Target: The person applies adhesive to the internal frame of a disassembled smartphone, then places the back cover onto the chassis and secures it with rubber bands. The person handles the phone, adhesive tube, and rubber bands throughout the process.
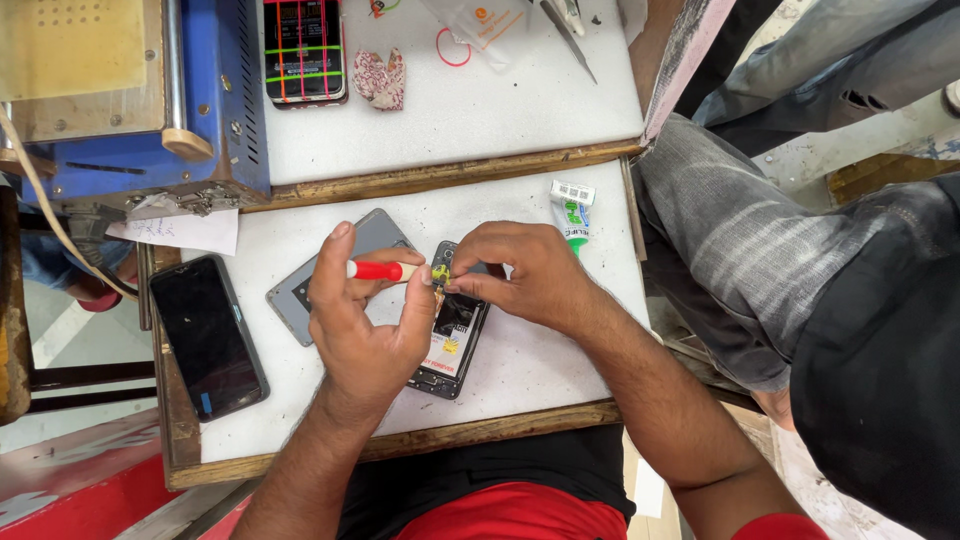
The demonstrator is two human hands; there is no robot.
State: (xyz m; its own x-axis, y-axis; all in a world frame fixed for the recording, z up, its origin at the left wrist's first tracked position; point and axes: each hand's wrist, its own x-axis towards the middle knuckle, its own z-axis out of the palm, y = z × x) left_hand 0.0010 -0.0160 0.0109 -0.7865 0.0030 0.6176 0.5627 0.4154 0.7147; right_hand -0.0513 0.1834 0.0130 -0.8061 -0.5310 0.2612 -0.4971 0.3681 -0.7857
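Two hands meet over the opened phone (pixel 452 345) lying mid-table: the left hand (pixel 365 315) pinches a red-handled screwdriver (pixel 380 270) over its top end, the right hand (pixel 525 275) pinches that end. Left of the phone lie a grey back cover (pixel 300 295) and black phone (pixel 207 335); a glue tube (pixel 572 215) lies to its right.

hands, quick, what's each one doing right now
Left hand: closed on a red-handled screwdriver, tip at the opened phone.
Right hand: fingers pinched at the phone's top end; whether it grips any small part cannot be told.
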